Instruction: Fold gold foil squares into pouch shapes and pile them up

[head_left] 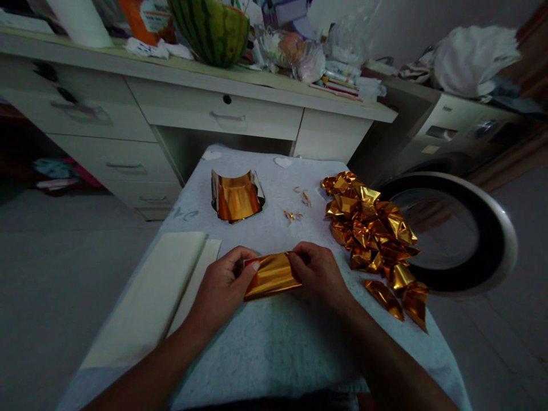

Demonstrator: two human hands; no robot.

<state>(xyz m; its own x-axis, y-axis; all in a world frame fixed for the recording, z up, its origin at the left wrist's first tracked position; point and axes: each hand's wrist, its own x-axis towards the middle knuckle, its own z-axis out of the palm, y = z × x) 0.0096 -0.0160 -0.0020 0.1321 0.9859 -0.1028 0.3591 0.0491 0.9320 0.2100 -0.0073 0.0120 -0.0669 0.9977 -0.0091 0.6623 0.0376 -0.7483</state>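
Observation:
Between my two hands is a flat piece of gold foil paper [276,275], held a little above the cloth-covered table. My left hand [229,282] pinches its left end, thumb on top, where a pale edge shows. At the other end the fingers of my right hand [319,271] are closed on the upper right corner. Beyond the hands stands a curved stack of gold foil sheets [237,197]. On the right lies a heap of folded gold foil pieces [370,222]. Small gold twisted scraps [293,216] lie between stack and heap.
Pale paper sheets [148,291] lie along the table's left side. The cloth-covered table [274,348] faces a white desk [265,117] bearing a cut watermelon [209,31] and plastic bags. A washing machine's open round door [499,234] stands close to the table's right edge.

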